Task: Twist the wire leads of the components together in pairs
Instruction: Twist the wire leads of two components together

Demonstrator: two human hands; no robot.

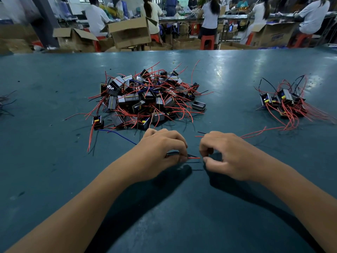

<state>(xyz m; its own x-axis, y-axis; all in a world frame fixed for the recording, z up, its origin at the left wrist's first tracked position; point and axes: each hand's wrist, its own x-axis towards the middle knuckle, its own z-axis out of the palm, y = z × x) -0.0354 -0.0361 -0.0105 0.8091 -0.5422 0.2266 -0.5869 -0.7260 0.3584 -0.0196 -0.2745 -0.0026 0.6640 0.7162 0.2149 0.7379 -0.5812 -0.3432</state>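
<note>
My left hand is curled over a component that it hides, and its fingertips pinch a red and a black wire lead. My right hand pinches the far end of those leads between thumb and forefinger. More red leads trail out behind my right hand. A big pile of small black components with red, black and blue leads lies just beyond my hands. A smaller heap of components sits at the right.
The dark green table stretches wide around me. A few loose wires lie at its left edge. Beyond the far edge are cardboard boxes, red stools and several people working at another bench.
</note>
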